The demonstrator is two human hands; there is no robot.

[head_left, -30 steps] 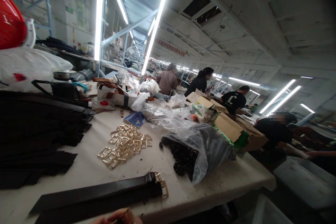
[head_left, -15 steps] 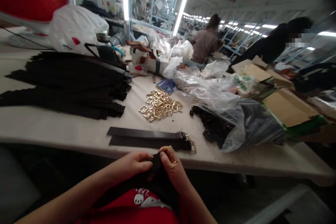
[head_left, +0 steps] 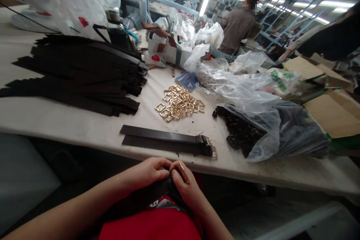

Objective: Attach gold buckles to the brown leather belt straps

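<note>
A: What lies on the tabletop (head_left: 70,127)?
B: A strap stack (head_left: 84,75) at upper left, a buckle pile (head_left: 180,103) at centre, two belts (head_left: 165,144) just below it, and a bag (head_left: 281,131) at right.
A: And below the edge?
B: Bottom centre: left hand (head_left: 149,172) and right hand (head_left: 187,189), together on a loose belt (head_left: 152,195).

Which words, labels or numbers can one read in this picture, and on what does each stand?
No text can be read with certainty.
Green print on the white packet: too blurred to read.
Red label on the white box: too small to read.
White print on the red shirt: mostly hidden behind the black strap, unreadable.
</note>
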